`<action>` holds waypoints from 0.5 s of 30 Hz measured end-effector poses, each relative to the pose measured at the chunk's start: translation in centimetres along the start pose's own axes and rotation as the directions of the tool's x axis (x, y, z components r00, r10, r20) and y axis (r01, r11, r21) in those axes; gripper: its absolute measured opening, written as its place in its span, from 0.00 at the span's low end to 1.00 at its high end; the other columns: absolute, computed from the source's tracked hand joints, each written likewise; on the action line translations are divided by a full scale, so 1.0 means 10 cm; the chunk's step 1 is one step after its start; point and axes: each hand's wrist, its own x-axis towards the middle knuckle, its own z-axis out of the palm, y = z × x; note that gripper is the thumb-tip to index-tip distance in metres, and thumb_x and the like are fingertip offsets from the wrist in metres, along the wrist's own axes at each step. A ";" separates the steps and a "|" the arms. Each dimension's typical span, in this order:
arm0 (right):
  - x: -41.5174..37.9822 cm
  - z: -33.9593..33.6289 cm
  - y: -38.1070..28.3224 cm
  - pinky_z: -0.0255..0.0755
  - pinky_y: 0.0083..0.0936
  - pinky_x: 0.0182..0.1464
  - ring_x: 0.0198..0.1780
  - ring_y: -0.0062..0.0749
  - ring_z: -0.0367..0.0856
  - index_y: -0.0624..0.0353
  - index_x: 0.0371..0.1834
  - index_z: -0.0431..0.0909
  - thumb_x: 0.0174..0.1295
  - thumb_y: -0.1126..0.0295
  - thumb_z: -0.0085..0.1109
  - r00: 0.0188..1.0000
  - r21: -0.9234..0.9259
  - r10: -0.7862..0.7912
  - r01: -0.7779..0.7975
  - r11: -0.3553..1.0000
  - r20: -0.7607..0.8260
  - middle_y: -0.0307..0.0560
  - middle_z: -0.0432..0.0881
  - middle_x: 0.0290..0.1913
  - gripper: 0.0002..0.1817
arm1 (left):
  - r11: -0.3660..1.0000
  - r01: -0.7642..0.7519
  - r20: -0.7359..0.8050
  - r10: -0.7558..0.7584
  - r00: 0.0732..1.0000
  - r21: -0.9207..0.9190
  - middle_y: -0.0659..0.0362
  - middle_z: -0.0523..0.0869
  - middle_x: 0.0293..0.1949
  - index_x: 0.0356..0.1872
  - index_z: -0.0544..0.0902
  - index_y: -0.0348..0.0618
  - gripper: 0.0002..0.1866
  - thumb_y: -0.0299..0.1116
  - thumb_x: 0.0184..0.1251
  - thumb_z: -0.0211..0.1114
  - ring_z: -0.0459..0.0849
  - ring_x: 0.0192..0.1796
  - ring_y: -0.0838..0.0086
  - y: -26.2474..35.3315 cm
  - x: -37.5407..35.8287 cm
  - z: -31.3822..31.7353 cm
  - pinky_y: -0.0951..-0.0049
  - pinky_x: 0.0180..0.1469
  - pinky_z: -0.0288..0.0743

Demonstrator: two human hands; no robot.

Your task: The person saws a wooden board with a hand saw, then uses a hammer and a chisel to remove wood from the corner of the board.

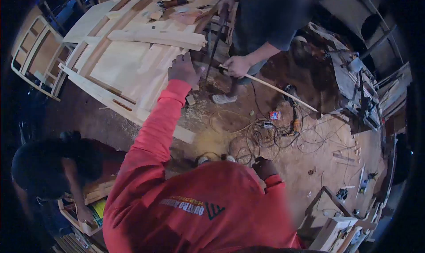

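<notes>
My left hand (pixel 183 70) reaches forward in a red sleeve, at the near right edge of a large wooden panel (pixel 119 60). Its fingers are stretched out, close to the end of a loose plank (pixel 157 38); whether they touch the wood I cannot make out. Down by my right side hangs my right hand (pixel 264 168), dark and partly turned away, its fingers hard to see. Opposite me, a co-worker's hand (pixel 237 66) grips a thin wooden strip (pixel 281 91) that slants down to the right. The same person's other hand is on a long dark tool (pixel 217 42).
A power tool (pixel 175 3) lies on the panel's far side. Cables (pixel 265 135) coil across the floor beside an orange-and-black power tool (pixel 295 122). Another person (pixel 57 169) bends over a wooden frame (pixel 71 215) at left. Wood pieces (pixel 336 235) stand at lower right.
</notes>
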 end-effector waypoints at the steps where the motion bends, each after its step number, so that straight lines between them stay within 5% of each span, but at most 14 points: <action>1: -0.03 -0.07 -0.04 0.83 0.46 0.51 0.48 0.58 0.89 0.53 0.55 0.85 0.66 0.49 0.63 0.998 -0.020 0.050 -0.050 0.999 0.031 0.60 0.90 0.48 0.23 | 0.999 -0.001 0.021 0.002 1.000 -0.035 0.46 0.77 0.64 0.73 0.68 0.41 0.47 0.60 0.60 0.74 0.79 0.65 0.49 0.00 0.01 0.09 0.46 0.63 0.77; 7: -0.10 -0.12 0.03 0.84 0.43 0.48 0.45 0.54 0.90 0.56 0.57 0.83 0.64 0.55 0.67 0.999 -0.045 -0.045 0.044 0.998 -0.014 0.59 0.91 0.43 0.23 | 0.996 0.040 -0.006 -0.040 0.999 -0.085 0.42 0.75 0.68 0.76 0.64 0.40 0.52 0.64 0.59 0.73 0.76 0.69 0.44 0.13 -0.05 0.53 0.44 0.66 0.76; 13: -0.12 -0.03 0.27 0.83 0.44 0.50 0.48 0.56 0.89 0.55 0.57 0.83 0.64 0.55 0.67 0.993 0.069 0.108 -0.110 0.992 0.039 0.59 0.90 0.46 0.23 | 0.994 0.091 0.096 -0.085 0.992 -0.059 0.39 0.78 0.66 0.76 0.62 0.38 0.51 0.60 0.60 0.74 0.79 0.67 0.45 0.28 -0.13 0.83 0.47 0.65 0.78; 15: -0.12 0.07 0.44 0.83 0.43 0.49 0.47 0.55 0.90 0.56 0.55 0.84 0.63 0.56 0.68 0.992 -0.010 -0.060 0.059 0.998 -0.115 0.59 0.91 0.44 0.21 | 0.987 0.132 0.092 -0.124 0.988 -0.091 0.38 0.82 0.60 0.73 0.66 0.37 0.44 0.55 0.64 0.72 0.83 0.62 0.45 0.26 -0.11 0.86 0.47 0.62 0.79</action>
